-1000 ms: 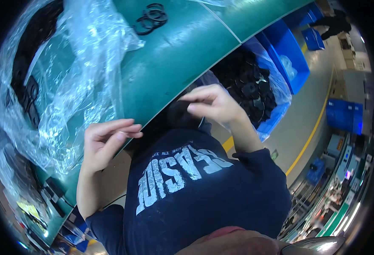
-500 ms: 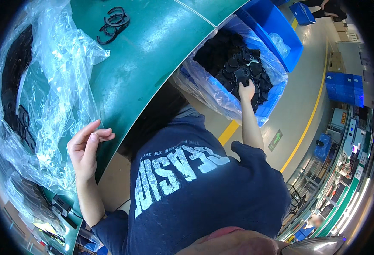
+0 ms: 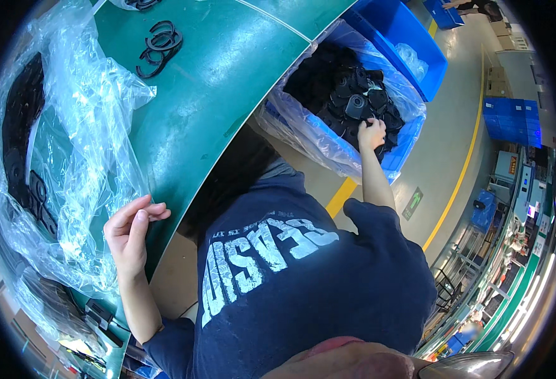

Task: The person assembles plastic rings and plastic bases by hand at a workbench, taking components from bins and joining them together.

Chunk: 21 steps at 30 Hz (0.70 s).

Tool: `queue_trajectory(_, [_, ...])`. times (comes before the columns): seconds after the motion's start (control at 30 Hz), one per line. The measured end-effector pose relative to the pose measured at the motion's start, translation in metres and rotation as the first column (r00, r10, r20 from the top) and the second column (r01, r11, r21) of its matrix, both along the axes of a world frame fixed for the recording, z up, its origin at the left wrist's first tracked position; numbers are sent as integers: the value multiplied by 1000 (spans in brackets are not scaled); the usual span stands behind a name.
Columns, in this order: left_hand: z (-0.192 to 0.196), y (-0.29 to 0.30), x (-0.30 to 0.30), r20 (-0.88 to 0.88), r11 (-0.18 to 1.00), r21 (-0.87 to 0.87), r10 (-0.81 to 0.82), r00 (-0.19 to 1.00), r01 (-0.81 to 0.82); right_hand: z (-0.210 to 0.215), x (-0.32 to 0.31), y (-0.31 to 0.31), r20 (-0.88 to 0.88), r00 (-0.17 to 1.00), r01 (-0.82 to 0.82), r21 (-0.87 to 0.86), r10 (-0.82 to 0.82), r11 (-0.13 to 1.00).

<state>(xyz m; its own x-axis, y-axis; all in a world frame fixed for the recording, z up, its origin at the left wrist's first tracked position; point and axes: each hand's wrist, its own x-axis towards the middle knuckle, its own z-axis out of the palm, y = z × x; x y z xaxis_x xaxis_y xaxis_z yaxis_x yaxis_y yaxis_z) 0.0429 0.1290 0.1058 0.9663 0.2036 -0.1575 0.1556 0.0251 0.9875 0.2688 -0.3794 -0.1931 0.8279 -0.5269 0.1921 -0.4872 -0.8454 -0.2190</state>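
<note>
Reaching into a blue bin point(image 3: 410, 148) of black parts point(image 3: 344, 88) with the right hand point(image 3: 371, 134), upper right of the frame.

Head view: that bin is lined with a clear bag point(image 3: 316, 136) and sits just off the edge of the green table point(image 3: 227, 82). The right hand is down on the pile with fingers curled in, so I honestly can't tell if it's got a piece pinched or not. The left hand point(image 3: 130, 230) is at the lower left, fingers spread loosely, holding nothing, resting against the table edge right beside a big crinkled plastic sheet point(image 3: 70, 145). A few black rings point(image 3: 158, 44) lie on the table at the top left, well away from both hands. More dark parts show through the plastic at the far left.
</note>
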Motion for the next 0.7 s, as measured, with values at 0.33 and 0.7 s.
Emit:
queue_trajectory(0.33, [0,1,0,5,1000,2,-20,1000,20,-12,-36,-44,-82,996,-17,128,28,992])
queue_trajectory(0.7, [4,-2,0,-11,1000,18,-20,1000,21,14,-31,-34,-226,960,204,165,-164,965])
